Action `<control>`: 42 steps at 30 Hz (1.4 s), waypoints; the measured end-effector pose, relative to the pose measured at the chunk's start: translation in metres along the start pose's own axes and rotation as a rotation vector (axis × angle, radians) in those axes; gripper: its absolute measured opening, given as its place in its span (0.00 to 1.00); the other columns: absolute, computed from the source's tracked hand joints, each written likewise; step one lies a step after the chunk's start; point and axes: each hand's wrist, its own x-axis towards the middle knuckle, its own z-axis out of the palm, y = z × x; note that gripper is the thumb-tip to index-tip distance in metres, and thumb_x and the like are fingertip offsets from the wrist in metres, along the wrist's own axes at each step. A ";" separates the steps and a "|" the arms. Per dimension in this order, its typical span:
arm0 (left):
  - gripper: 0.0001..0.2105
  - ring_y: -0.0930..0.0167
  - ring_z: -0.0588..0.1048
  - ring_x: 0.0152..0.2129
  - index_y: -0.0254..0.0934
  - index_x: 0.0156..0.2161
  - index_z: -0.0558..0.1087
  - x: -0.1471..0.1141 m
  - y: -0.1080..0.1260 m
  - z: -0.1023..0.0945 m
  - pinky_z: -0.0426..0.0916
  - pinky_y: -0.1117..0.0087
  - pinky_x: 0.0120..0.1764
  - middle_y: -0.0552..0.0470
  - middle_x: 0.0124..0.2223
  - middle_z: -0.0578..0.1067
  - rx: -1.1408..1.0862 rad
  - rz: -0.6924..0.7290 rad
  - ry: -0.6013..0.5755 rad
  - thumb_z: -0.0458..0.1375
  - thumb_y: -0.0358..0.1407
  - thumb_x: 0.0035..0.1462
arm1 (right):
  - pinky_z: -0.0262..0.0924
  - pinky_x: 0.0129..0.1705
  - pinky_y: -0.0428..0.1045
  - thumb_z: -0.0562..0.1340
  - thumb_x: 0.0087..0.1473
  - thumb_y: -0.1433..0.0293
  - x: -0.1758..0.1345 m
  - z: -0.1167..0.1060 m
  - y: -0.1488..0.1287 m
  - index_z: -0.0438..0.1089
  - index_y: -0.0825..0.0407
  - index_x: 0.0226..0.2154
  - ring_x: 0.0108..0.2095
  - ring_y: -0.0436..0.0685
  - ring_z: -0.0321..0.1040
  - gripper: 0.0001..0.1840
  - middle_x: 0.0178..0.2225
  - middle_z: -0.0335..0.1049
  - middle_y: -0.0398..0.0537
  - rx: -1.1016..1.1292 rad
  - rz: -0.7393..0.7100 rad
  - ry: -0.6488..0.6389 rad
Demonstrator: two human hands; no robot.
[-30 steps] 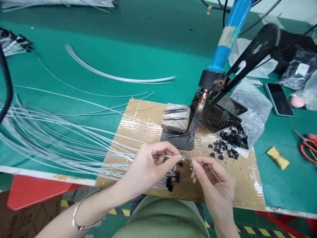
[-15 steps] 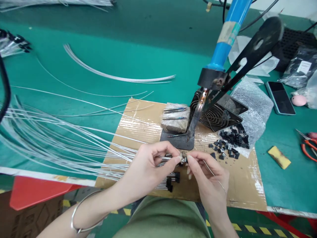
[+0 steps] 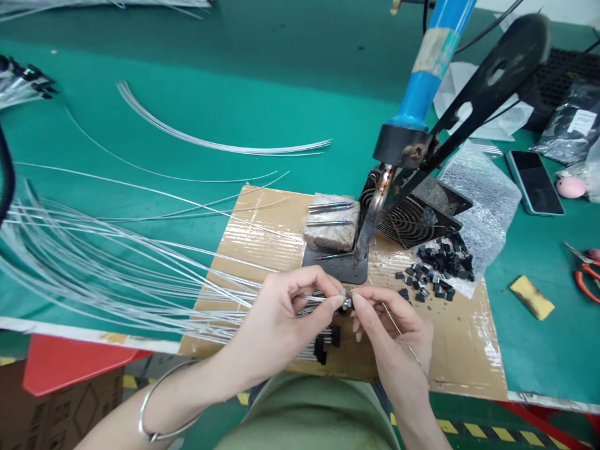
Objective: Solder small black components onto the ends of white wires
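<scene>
My left hand (image 3: 285,328) is closed, thumb and forefinger pinching the end of the white wires (image 3: 313,300) near a small metal connector (image 3: 347,303). My right hand (image 3: 398,331) is closed too, its thumb and forefinger pressed together at the right side of that connector. A thin strand of bare wire (image 3: 402,334), which looks like solder, runs across the right palm. The fingertips partly hide the connector. Just below, several wires ending in black plugs (image 3: 320,350) lie on the cardboard (image 3: 445,350).
Above the hands, a blue-handled soldering iron (image 3: 419,94) leans on a black stand over a stone block (image 3: 330,234). A small fan (image 3: 403,215) and loose black connector pieces (image 3: 443,259) lie to the right. A yellow sponge (image 3: 532,297), phone (image 3: 535,182) and pliers (image 3: 588,272) sit farther right.
My right fingertips have moved slightly left, closer to the left fingertips. The view has shifted a little. Both hands keep their pinch.
</scene>
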 end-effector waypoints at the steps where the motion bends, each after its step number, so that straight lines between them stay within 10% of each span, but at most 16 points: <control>1: 0.07 0.70 0.80 0.32 0.36 0.30 0.77 0.000 -0.001 0.001 0.73 0.72 0.36 0.49 0.34 0.84 -0.004 -0.002 0.004 0.63 0.34 0.61 | 0.67 0.24 0.42 0.73 0.61 0.63 -0.001 0.000 0.001 0.85 0.47 0.35 0.22 0.49 0.70 0.06 0.24 0.75 0.42 0.001 0.004 0.015; 11: 0.08 0.69 0.77 0.30 0.36 0.29 0.77 0.007 -0.001 0.003 0.69 0.70 0.33 0.48 0.35 0.83 0.087 0.013 0.066 0.63 0.36 0.59 | 0.58 0.30 0.47 0.52 0.78 0.61 -0.011 -0.007 0.000 0.68 0.45 0.60 0.25 0.50 0.61 0.16 0.27 0.70 0.37 -0.258 -0.135 0.090; 19: 0.07 0.68 0.77 0.30 0.36 0.30 0.76 0.012 0.002 0.001 0.66 0.69 0.31 0.47 0.35 0.84 0.110 0.003 0.081 0.62 0.37 0.57 | 0.46 0.25 0.48 0.56 0.76 0.61 -0.008 -0.025 -0.005 0.59 0.48 0.28 0.23 0.50 0.49 0.22 0.24 0.53 0.37 -0.315 -0.091 0.073; 29: 0.08 0.68 0.77 0.31 0.36 0.30 0.76 0.017 0.002 0.003 0.67 0.68 0.33 0.48 0.34 0.82 0.094 0.003 0.082 0.62 0.38 0.58 | 0.72 0.54 0.51 0.64 0.69 0.71 -0.008 -0.009 -0.010 0.69 0.47 0.34 0.56 0.57 0.79 0.09 0.52 0.82 0.49 -0.271 -0.242 0.016; 42: 0.05 0.69 0.76 0.29 0.35 0.29 0.77 0.026 0.008 0.002 0.67 0.69 0.32 0.48 0.33 0.82 0.064 0.045 0.145 0.62 0.34 0.55 | 0.77 0.60 0.52 0.64 0.69 0.72 -0.001 0.002 -0.016 0.70 0.48 0.32 0.55 0.55 0.82 0.11 0.53 0.84 0.49 -0.098 -0.157 0.058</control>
